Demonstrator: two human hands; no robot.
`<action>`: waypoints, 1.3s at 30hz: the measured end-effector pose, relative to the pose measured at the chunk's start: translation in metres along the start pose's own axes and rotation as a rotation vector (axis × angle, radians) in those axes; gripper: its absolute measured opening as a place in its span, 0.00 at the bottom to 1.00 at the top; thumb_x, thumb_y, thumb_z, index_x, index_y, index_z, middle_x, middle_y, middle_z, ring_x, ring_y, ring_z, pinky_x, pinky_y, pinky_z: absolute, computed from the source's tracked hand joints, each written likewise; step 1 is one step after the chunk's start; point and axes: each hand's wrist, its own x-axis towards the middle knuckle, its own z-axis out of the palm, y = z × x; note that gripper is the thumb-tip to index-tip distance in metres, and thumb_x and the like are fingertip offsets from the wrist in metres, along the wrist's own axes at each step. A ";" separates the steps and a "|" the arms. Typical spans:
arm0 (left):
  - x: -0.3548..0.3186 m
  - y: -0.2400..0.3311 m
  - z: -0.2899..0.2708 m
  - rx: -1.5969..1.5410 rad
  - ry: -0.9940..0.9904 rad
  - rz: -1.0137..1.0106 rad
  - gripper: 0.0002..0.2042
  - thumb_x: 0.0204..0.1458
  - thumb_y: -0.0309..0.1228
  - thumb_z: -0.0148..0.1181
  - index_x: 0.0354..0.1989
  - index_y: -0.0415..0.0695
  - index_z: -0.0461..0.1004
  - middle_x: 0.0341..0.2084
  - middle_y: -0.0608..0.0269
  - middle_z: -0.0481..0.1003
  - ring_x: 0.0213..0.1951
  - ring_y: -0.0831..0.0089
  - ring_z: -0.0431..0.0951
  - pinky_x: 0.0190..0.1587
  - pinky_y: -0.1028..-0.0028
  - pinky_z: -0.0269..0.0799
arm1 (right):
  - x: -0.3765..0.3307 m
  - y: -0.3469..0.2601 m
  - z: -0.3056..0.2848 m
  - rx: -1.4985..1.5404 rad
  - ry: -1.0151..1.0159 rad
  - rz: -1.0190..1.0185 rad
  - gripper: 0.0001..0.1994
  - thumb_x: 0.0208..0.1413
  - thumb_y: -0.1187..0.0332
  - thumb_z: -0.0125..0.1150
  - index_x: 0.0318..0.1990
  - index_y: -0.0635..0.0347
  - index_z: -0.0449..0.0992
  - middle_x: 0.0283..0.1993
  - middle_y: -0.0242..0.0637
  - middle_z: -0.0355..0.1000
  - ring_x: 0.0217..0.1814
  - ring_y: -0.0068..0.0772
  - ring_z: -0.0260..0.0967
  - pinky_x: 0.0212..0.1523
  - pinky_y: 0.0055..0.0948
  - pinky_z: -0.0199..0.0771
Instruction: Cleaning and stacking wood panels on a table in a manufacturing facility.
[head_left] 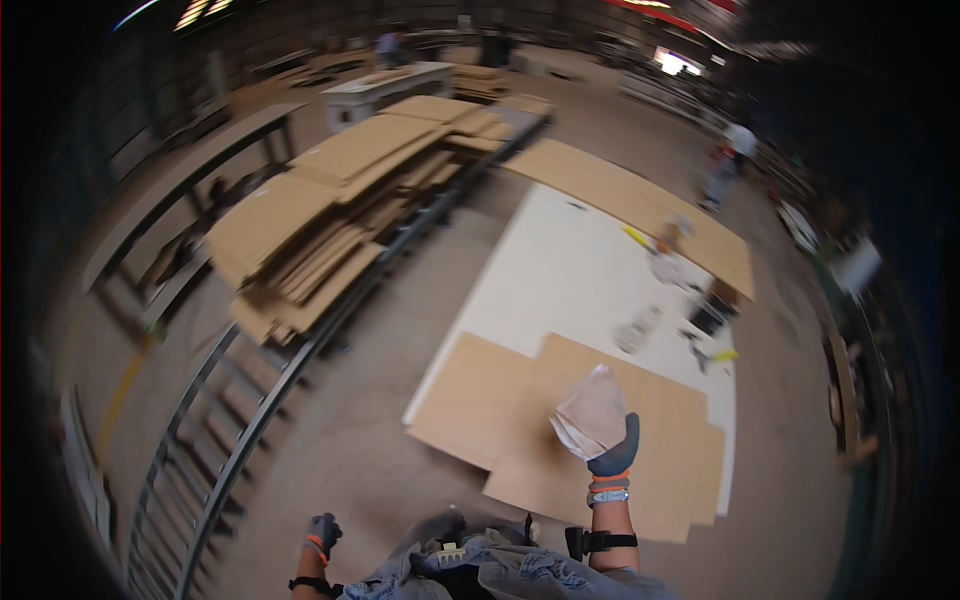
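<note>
Sandpaper (592,412) pinched in the gloved right hand (613,452) wants a flat, firm grip over the brown board (500,400) at eleven o'clock, while the left hand (322,532) hangs loosely curled, holding nothing.

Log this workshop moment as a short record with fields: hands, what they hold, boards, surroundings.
right hand: gloved right hand, raised, gripping a folded sheet of pale paper or cloth
left hand: gloved left hand, low at the side, holds nothing
floor: brown panels lying on a white board; small tools, blurred
left side: stacked boards on a metal rack
far right: a person standing
</note>
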 end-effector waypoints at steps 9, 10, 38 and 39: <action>-0.144 -0.277 -0.164 -0.018 0.386 -0.324 0.24 0.51 0.49 0.47 0.50 0.46 0.67 0.51 0.50 0.69 0.49 0.62 0.70 0.44 0.67 0.67 | 0.077 0.202 0.052 -0.070 -0.013 0.397 0.36 0.58 0.44 0.40 0.64 0.64 0.55 0.66 0.45 0.56 0.65 0.50 0.55 0.65 0.49 0.54; -0.156 -0.280 -0.151 -0.002 0.331 -0.355 0.23 0.51 0.48 0.47 0.49 0.46 0.67 0.50 0.50 0.70 0.48 0.62 0.71 0.43 0.67 0.67 | 0.081 0.219 0.054 -0.079 -0.072 0.454 0.35 0.58 0.44 0.41 0.64 0.65 0.55 0.65 0.46 0.57 0.64 0.51 0.56 0.65 0.49 0.55; 0.102 0.190 -0.215 0.562 -0.079 0.124 0.11 0.51 0.36 0.55 0.32 0.41 0.67 0.28 0.51 0.74 0.28 0.59 0.77 0.27 0.61 0.70 | 0.281 0.427 0.140 -0.024 0.039 0.559 0.33 0.58 0.47 0.42 0.64 0.61 0.56 0.66 0.46 0.56 0.65 0.52 0.55 0.64 0.53 0.54; 0.129 0.192 -0.216 0.452 -0.085 0.079 0.15 0.51 0.43 0.56 0.31 0.41 0.67 0.26 0.52 0.74 0.27 0.59 0.76 0.26 0.60 0.69 | 0.278 0.422 0.134 -0.024 0.099 0.536 0.32 0.58 0.47 0.42 0.63 0.62 0.57 0.64 0.46 0.58 0.65 0.51 0.56 0.65 0.51 0.54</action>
